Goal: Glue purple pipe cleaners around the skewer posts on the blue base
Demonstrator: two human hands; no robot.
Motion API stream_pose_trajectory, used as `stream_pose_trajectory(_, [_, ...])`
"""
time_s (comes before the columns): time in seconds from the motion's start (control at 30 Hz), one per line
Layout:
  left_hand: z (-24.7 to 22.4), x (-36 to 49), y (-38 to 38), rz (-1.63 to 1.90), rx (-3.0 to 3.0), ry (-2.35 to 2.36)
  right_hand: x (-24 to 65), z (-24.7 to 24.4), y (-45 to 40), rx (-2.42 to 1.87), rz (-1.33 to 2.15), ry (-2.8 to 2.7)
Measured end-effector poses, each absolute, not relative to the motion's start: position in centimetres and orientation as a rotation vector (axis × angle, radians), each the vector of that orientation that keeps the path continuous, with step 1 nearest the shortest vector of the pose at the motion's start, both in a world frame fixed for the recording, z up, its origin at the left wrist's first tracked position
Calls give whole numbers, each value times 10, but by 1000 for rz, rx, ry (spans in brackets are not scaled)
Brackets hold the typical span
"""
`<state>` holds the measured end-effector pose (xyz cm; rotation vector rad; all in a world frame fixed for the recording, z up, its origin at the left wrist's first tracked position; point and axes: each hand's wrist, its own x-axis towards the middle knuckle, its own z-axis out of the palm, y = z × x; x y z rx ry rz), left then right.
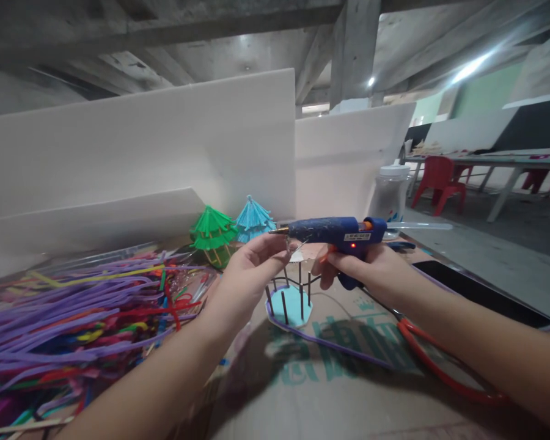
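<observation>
Well L of the L hand, a heap of pipe cleaners (64, 324): light, soft, prob. tangles easily, so draw one out by its end. Just beyond the L hand, a green model (213, 235) & a blue model (253, 220) w/ pleated roofs; these'd likely crush, so lift low by the body. L hand (252, 263) has thumb & fingertips bunched by the nozzle (282, 230) of the glue gun (323, 231); it's blurry there, can't tell if anything's pinched. Below & between the hands, on the cardboard (348, 403), sits the mint base (294, 308) w/ dark posts (285, 307): looks light & stiff, posts prob. come loose if knocked, so hold by the rim. Purple strip (339, 348) hugs its edge, then trails to the near side of the R hand; soft, should bend OK. R hand (355, 263) is wrapped round the gun's handle: hard body, tip presumably hot, so grip handle only. Under the R forearm, red-handled scissors (406, 335): stiff, heavier, take by the loops.
</observation>
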<state>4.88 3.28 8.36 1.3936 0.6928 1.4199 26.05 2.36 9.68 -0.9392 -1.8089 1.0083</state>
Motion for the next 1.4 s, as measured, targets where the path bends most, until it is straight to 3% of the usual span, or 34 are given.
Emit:
stream_pose_trajectory(0.73, [74,55,35,1540,1412,813,256,100,19,-1029,1006,-1804])
stream_pose_trajectory(1.4, [81,56,27,1305,1507,895,260,94,27,-1018,969,-1809])
